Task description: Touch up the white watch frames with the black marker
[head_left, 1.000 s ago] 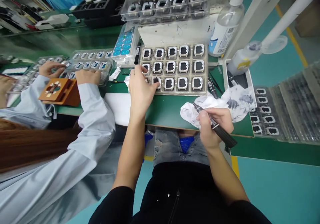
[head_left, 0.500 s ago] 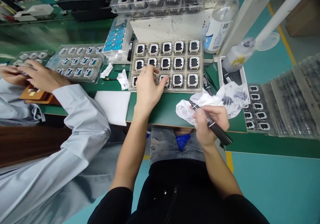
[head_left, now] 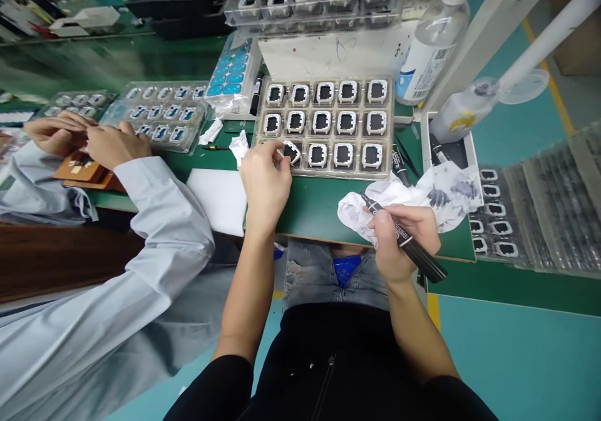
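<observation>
A clear tray [head_left: 328, 172] of white square frames with dark centres lies on the green bench, several frames in rows. My left hand [head_left: 267, 180] is at its front left, thumb and fingers closed on one frame [head_left: 292, 152], which sits tilted out of line with the others. The lower left pocket is hidden behind that hand. My right hand [head_left: 404, 236] grips a black marker [head_left: 413, 246] with its tip pointing up and left, above a stained white cloth [head_left: 361, 211] near the bench's front edge.
At the left, a co-worker's hands [head_left: 115, 149] are near trays of similar parts [head_left: 162, 111]. Another tray [head_left: 310, 17] stands behind. Two bottles [head_left: 432, 45] and a white box [head_left: 428, 152] are at the right. A white foam sheet [head_left: 218, 199] lies beside my left forearm.
My left hand has moved to the front row and closed on a frame, which is now tilted. The view has shifted slightly. My right hand still holds the marker.
</observation>
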### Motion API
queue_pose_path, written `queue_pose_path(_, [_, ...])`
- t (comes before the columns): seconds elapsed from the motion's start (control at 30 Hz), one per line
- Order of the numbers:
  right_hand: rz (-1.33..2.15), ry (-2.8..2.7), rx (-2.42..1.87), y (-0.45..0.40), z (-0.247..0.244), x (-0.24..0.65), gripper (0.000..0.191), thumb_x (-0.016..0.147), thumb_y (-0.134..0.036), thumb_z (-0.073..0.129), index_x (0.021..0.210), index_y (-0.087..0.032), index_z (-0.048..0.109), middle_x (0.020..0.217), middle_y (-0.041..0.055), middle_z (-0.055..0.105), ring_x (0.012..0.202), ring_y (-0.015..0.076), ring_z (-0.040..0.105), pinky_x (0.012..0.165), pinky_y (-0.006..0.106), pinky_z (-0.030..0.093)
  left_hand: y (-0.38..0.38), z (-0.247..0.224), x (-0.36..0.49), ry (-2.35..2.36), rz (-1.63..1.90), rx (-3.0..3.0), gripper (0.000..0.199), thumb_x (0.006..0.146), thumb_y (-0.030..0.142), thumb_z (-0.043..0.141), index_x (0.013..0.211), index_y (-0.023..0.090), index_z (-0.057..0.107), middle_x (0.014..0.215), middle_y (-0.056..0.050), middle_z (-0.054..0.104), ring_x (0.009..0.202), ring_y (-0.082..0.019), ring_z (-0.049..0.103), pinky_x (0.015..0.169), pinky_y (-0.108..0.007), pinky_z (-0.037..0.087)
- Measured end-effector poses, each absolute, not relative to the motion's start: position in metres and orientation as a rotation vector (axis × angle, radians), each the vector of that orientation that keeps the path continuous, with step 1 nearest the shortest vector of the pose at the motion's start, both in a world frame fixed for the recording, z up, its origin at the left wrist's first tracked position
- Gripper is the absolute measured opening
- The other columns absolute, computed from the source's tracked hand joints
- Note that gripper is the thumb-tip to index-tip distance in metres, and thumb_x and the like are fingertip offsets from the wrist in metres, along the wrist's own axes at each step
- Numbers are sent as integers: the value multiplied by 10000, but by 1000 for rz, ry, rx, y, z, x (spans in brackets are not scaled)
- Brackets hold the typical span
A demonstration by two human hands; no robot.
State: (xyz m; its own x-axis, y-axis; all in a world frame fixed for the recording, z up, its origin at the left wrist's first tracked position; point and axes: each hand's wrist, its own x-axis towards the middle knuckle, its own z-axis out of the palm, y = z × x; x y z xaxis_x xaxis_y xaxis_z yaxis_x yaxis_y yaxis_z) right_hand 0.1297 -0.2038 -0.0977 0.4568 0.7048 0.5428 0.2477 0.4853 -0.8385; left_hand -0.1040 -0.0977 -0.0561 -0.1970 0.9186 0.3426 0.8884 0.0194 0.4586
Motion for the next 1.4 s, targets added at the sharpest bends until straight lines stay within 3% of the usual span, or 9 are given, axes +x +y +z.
queue_pose_path(0.13, [346, -1112, -1073, -204, -97, 129, 179, 992, -382, 899, 1046, -248, 794, 828, -10, 820, 646, 192, 811, 611, 319, 679, -98, -52, -98, 2247, 959, 1870, 213, 980, 207, 730, 1181, 227, 799, 1040, -70, 840, 988, -313, 787, 1010, -439, 561])
queue_pose_path(0.4, [353, -1123, -1076, -205, -102, 129, 170, 992, -368, 895, 1063, -256, 790, 803, -27, 802, 671, 193, 822, 635, 321, 670, -95, -38, -86, 2425, 882, 1684, 316, 899, 102, 715, 1177, 252, 732, 996, -96, 839, 1171, -394, 779, 1137, -521, 545])
queue_pose_path(0.57, [363, -1145, -1027, -204, -100, 128, 150, 992, -321, 885, 1082, -263, 779, 804, -43, 803, 633, 161, 793, 588, 283, 632, -93, -25, -80, 2461, 741, 1665, 365, 935, 180, 765, 1294, 240, 728, 1176, -169, 841, 1345, -469, 741, 1206, -633, 535])
queue_pose_path(0.67, [356, -1151, -1015, -203, -98, 128, 145, 996, -323, 881, 1074, -265, 773, 793, -47, 796, 624, 156, 784, 574, 278, 618, -95, -22, -76, 2514, 613, 1728, 252, 979, 181, 738, 1226, 227, 763, 1237, -208, 844, 1330, -494, 753, 1175, -673, 552])
queue_pose_path(0.9, [383, -1145, -1022, -203, -99, 127, 164, 1016, -375, 867, 1076, -272, 754, 778, -55, 781, 604, 159, 767, 565, 294, 615, -97, -18, -78, 2524, 756, 1624, 363, 963, 132, 691, 1296, 254, 770, 1207, -138, 866, 1354, -427, 754, 1244, -589, 538])
queue_pose_path(1.07, [376, -1158, -1037, -203, -98, 127, 174, 1030, -406, 849, 1072, -274, 743, 767, -56, 769, 576, 156, 745, 545, 302, 607, -96, -14, -85, 2469, 635, 1712, 249, 998, 184, 623, 1123, 244, 830, 1251, -180, 847, 1380, -456, 729, 1264, -603, 506])
queue_pose_path(1.27, [381, -1155, -1028, -203, -98, 127, 168, 1019, -383, 862, 1079, -275, 748, 790, -56, 784, 595, 151, 757, 562, 293, 611, -94, -22, -78, 2192, 843, 1840, 180, 1029, 400, 699, 1034, 261, 813, 1294, -166, 772, 1417, -429, 674, 1285, -549, 490])
queue_pose_path(1.4, [381, -1156, -1025, -203, -99, 128, 164, 1018, -381, 859, 1074, -274, 747, 797, -53, 783, 617, 157, 766, 579, 300, 622, -87, -31, -68, 1950, 841, 1946, 108, 955, 349, 827, 1002, 263, 783, 1222, -162, 744, 1402, -438, 638, 1273, -564, 487])
